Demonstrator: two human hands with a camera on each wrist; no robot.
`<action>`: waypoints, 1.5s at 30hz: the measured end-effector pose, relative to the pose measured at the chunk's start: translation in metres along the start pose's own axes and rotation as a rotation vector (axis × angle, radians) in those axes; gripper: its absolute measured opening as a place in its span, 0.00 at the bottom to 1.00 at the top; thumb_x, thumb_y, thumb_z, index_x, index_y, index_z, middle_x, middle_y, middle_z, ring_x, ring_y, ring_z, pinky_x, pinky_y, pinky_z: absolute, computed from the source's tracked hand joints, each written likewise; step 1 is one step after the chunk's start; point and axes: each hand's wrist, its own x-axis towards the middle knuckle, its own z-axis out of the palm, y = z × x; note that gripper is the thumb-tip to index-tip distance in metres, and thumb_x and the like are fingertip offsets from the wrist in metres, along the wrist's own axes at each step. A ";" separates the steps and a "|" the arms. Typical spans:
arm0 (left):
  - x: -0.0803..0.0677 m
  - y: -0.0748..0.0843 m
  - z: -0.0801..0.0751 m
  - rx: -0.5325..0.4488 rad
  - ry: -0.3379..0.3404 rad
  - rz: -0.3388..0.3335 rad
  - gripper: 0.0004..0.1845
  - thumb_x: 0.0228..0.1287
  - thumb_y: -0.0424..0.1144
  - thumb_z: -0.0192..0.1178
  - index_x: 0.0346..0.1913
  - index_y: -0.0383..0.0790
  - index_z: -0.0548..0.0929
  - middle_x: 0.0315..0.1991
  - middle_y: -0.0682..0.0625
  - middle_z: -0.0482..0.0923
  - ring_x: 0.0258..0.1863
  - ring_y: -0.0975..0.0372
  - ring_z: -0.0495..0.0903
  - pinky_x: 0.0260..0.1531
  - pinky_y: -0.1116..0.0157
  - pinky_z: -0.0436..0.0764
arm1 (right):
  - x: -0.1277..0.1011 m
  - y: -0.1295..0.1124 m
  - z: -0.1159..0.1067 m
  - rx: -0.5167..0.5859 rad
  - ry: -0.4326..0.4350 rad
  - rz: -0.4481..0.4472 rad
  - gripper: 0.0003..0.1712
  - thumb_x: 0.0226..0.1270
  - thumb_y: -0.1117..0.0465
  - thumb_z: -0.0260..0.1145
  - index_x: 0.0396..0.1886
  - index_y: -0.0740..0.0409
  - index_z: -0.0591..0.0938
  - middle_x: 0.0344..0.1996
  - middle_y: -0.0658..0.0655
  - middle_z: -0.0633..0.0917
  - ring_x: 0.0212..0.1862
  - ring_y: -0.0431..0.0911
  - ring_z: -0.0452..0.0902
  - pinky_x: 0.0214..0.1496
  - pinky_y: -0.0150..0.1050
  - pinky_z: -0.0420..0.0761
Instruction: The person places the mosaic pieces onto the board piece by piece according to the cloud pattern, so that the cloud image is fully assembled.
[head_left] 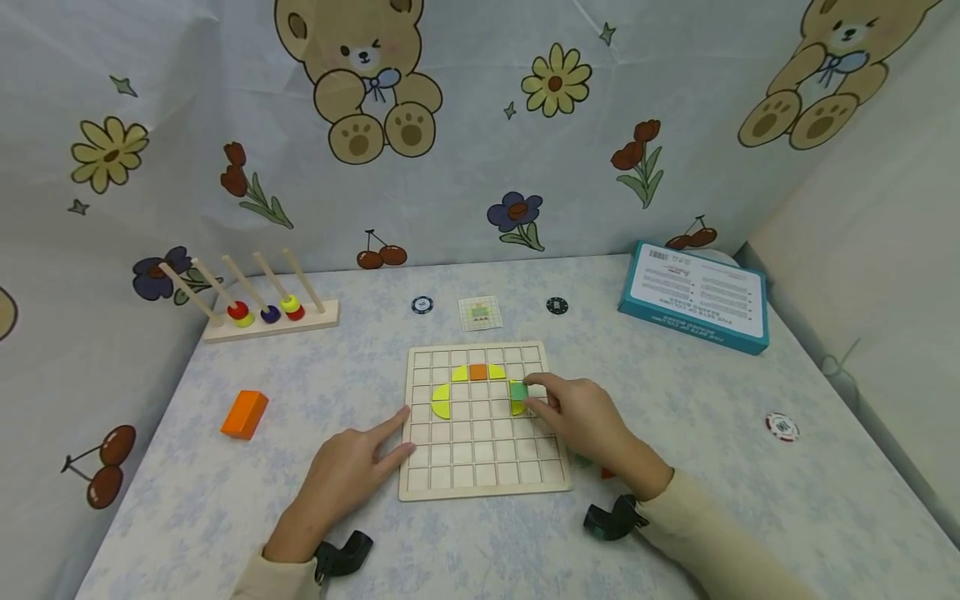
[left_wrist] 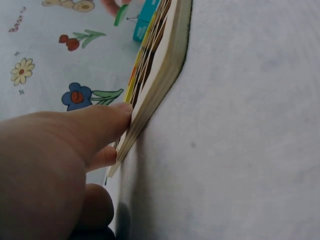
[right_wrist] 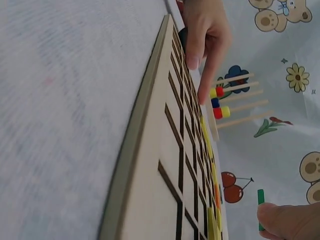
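A wooden grid board (head_left: 462, 454) lies flat on the table. My left hand (head_left: 347, 467) touches its left edge with index finger and thumb extended. Between thumb and fingers, my right hand (head_left: 588, 417) pinches a green square tile (head_left: 519, 391); the right wrist view shows the green tile (right_wrist: 261, 196) held up off the board. It partly covers a yellow piece (head_left: 517, 409) on the board's right side. Near the top row, an orange square tile (head_left: 477, 372) sits between yellow quarter-round tiles (head_left: 497, 372). A yellow half-round (head_left: 441, 402) lies at left.
A wooden peg rack (head_left: 322, 315) with colored rings stands back left, above an orange block (head_left: 244, 414). Behind the board are a patterned card (head_left: 480, 313) and two chips. A teal box (head_left: 693, 296) and another chip (head_left: 782, 427) lie right. Small pieces (head_left: 606, 473) show partly beneath the right forearm.
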 end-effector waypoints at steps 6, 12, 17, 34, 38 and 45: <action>0.000 -0.001 0.001 0.007 0.013 0.016 0.33 0.68 0.60 0.64 0.73 0.54 0.74 0.10 0.60 0.57 0.12 0.67 0.51 0.18 0.66 0.55 | 0.015 -0.018 0.011 0.018 -0.063 0.031 0.18 0.70 0.50 0.72 0.56 0.49 0.86 0.14 0.43 0.68 0.17 0.37 0.59 0.22 0.33 0.59; 0.000 -0.002 0.000 0.005 0.016 0.026 0.33 0.68 0.60 0.64 0.73 0.54 0.75 0.10 0.60 0.58 0.12 0.67 0.51 0.18 0.66 0.55 | 0.028 -0.030 0.028 0.055 -0.076 0.019 0.18 0.71 0.49 0.70 0.56 0.50 0.86 0.12 0.43 0.68 0.16 0.37 0.59 0.21 0.33 0.59; 0.001 -0.001 0.001 0.006 0.008 0.020 0.33 0.68 0.60 0.64 0.73 0.55 0.74 0.10 0.60 0.57 0.12 0.67 0.52 0.18 0.66 0.55 | 0.037 -0.036 0.045 0.081 -0.052 -0.019 0.16 0.73 0.50 0.69 0.55 0.50 0.86 0.10 0.41 0.67 0.14 0.35 0.59 0.20 0.33 0.59; 0.001 -0.001 0.001 0.003 0.003 0.020 0.33 0.69 0.60 0.64 0.73 0.54 0.75 0.10 0.60 0.57 0.11 0.67 0.52 0.18 0.66 0.55 | 0.040 -0.035 0.072 -0.040 0.090 -0.081 0.18 0.71 0.47 0.70 0.54 0.49 0.88 0.10 0.38 0.67 0.14 0.32 0.59 0.16 0.32 0.60; 0.001 0.000 0.001 0.002 0.004 0.014 0.33 0.68 0.60 0.64 0.73 0.54 0.75 0.10 0.60 0.57 0.11 0.67 0.52 0.18 0.66 0.55 | 0.040 -0.035 0.073 -0.032 0.122 -0.084 0.18 0.70 0.48 0.71 0.53 0.49 0.88 0.10 0.38 0.67 0.14 0.32 0.59 0.16 0.32 0.60; 0.000 0.000 0.000 0.005 0.017 0.018 0.33 0.68 0.60 0.64 0.73 0.54 0.75 0.10 0.60 0.58 0.11 0.67 0.52 0.17 0.66 0.55 | 0.039 -0.036 0.072 -0.014 0.143 -0.100 0.14 0.70 0.51 0.71 0.50 0.49 0.89 0.10 0.38 0.66 0.13 0.33 0.58 0.15 0.31 0.58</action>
